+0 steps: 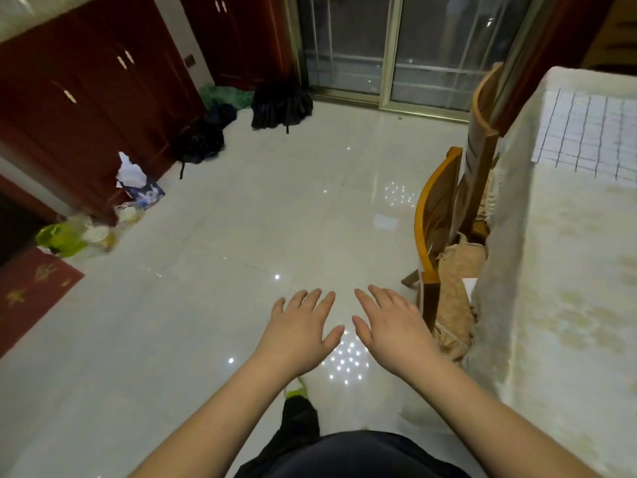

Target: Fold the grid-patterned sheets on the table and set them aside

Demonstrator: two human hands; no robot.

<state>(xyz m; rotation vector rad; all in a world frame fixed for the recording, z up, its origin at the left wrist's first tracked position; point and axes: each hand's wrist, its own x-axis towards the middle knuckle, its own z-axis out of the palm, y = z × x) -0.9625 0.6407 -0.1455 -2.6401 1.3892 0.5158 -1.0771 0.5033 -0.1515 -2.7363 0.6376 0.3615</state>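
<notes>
Both the left hand (303, 326) and right hand (389, 326) hover flat over the floor (241, 236), each grip wide and empty. The grid-patterned sheet (593, 132) lies well apart on the counter (551, 270); the person should turn right and reach for its near edge.

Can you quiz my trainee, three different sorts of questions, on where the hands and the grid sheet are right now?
1. True or false: the left hand grips the grid-patterned sheet.
2. The sheet lies on: A the floor, B the table, C the wooden chair.
3. Fill in: both hands, including the right hand, are held out with fingers ____.

Key: 1 false, it holds nothing. 2 B. 3 spread.
</notes>
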